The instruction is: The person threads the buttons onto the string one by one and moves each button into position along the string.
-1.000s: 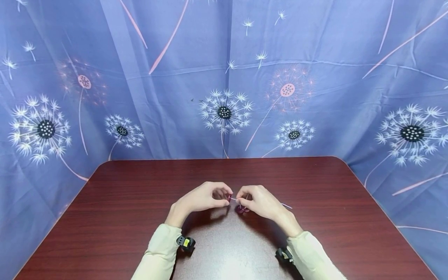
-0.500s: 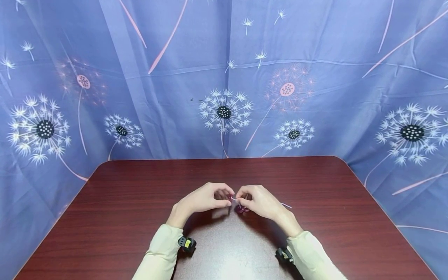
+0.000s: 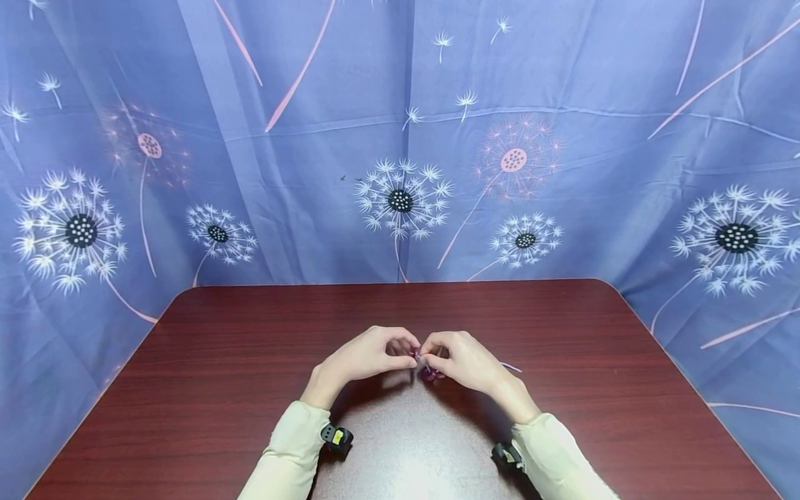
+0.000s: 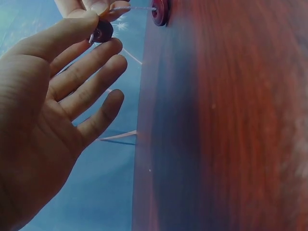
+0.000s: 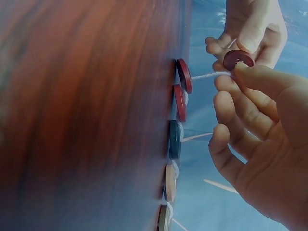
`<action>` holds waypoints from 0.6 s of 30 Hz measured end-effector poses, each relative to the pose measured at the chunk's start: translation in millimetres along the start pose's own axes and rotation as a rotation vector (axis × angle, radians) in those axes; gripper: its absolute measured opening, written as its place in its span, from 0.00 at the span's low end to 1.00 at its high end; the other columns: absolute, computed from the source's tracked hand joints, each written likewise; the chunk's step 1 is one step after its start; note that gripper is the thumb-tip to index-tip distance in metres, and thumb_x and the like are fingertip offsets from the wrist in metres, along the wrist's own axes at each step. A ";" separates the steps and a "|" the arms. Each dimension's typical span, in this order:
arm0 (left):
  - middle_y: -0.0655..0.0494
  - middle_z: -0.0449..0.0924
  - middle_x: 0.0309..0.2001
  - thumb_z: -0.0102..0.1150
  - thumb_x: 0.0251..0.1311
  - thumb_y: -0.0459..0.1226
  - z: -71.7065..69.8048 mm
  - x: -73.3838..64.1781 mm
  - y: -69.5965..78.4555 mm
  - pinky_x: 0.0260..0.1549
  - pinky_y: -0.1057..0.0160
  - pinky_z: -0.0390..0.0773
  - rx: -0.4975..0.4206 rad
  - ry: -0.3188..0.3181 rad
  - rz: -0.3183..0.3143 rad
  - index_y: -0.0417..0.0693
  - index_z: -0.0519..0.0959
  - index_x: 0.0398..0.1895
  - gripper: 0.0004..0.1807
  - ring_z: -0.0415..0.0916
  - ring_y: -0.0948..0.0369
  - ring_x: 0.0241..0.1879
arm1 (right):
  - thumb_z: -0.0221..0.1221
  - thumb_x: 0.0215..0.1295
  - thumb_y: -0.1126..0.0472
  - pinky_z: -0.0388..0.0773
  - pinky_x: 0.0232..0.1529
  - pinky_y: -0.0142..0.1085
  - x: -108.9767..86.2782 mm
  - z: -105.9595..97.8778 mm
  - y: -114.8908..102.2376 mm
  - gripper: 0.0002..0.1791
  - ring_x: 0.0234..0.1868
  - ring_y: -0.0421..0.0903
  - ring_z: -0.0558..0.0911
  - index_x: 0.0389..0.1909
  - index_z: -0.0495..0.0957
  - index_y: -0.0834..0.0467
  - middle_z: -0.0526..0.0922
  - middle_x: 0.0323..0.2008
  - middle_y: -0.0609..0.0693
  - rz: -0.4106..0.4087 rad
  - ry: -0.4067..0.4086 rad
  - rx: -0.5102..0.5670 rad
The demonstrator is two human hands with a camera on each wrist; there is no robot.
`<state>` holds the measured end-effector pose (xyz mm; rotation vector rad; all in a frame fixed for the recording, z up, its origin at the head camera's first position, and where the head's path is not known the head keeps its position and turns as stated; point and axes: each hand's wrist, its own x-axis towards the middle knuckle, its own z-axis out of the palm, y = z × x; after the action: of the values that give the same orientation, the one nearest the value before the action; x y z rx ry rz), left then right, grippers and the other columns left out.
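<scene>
My left hand (image 3: 369,353) pinches a dark red button (image 5: 238,59) between thumb and forefinger. Close against it, my right hand (image 3: 465,361) pinches a pale cord (image 5: 211,75) at the button, as the right wrist view shows; the other fingers are loosely spread. From the right fingertips the cord runs to a row of threaded buttons standing on edge on the table: a dark red one (image 5: 184,76), a red one (image 5: 179,102), a dark green one (image 5: 174,139) and a beige one (image 5: 170,183) among them. Whether the cord passes through the pinched button is partly hidden by fingertips.
The brown wood-grain table (image 3: 250,389) extends to a blue dandelion-print curtain (image 3: 312,229) at the back and sides. A loose cord end (image 3: 511,367) shows beyond the right hand. Both wrists wear black camera straps.
My left hand has moved slightly right with its button, closing the gap to the right fingertips, so less cord shows between them. The right hand has stayed almost still.
</scene>
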<state>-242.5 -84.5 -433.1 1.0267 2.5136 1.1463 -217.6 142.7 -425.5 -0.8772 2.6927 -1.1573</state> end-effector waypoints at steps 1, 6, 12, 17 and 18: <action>0.65 0.85 0.37 0.67 0.61 0.44 0.4 0.3 0.5 0.41 0.68 0.79 0.002 0.000 -0.005 0.55 0.82 0.48 0.13 0.81 0.70 0.39 | 0.61 0.67 0.61 0.78 0.27 0.29 -0.1 0.0 -0.2 0.03 0.26 0.44 0.85 0.36 0.83 0.53 0.87 0.29 0.48 -0.002 0.001 -0.004; 0.66 0.84 0.36 0.67 0.61 0.45 1.5 0.6 2.0 0.41 0.68 0.79 -0.003 -0.001 -0.023 0.56 0.82 0.47 0.12 0.80 0.70 0.38 | 0.61 0.67 0.61 0.77 0.28 0.28 -0.4 -0.3 -1.8 0.04 0.26 0.44 0.85 0.36 0.83 0.51 0.87 0.29 0.47 -0.007 -0.001 -0.013; 0.68 0.84 0.33 0.67 0.61 0.47 2.3 1.2 0.8 0.39 0.68 0.79 -0.012 0.006 -0.039 0.58 0.83 0.43 0.10 0.81 0.71 0.36 | 0.60 0.67 0.63 0.79 0.28 0.29 -0.7 -0.4 -2.8 0.04 0.27 0.46 0.86 0.37 0.83 0.52 0.87 0.29 0.49 -0.007 -0.038 0.033; 0.69 0.85 0.32 0.66 0.62 0.44 2.2 2.4 -1.4 0.38 0.69 0.79 0.000 0.028 -0.029 0.57 0.84 0.41 0.07 0.81 0.72 0.34 | 0.59 0.67 0.64 0.79 0.28 0.29 -0.7 -0.4 -1.7 0.05 0.28 0.47 0.86 0.39 0.83 0.53 0.87 0.30 0.51 -0.017 -0.058 0.048; 0.69 0.85 0.32 0.66 0.62 0.44 2.2 2.7 -1.8 0.37 0.69 0.79 0.005 0.031 -0.029 0.56 0.84 0.41 0.07 0.81 0.72 0.33 | 0.59 0.67 0.64 0.79 0.28 0.29 -0.7 -0.4 -1.3 0.05 0.29 0.47 0.86 0.39 0.83 0.53 0.87 0.30 0.51 -0.020 -0.063 0.051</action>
<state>-244.4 -82.3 -435.6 0.9782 2.5483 1.1573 -216.5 142.6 -424.4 -0.9187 2.5984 -1.1759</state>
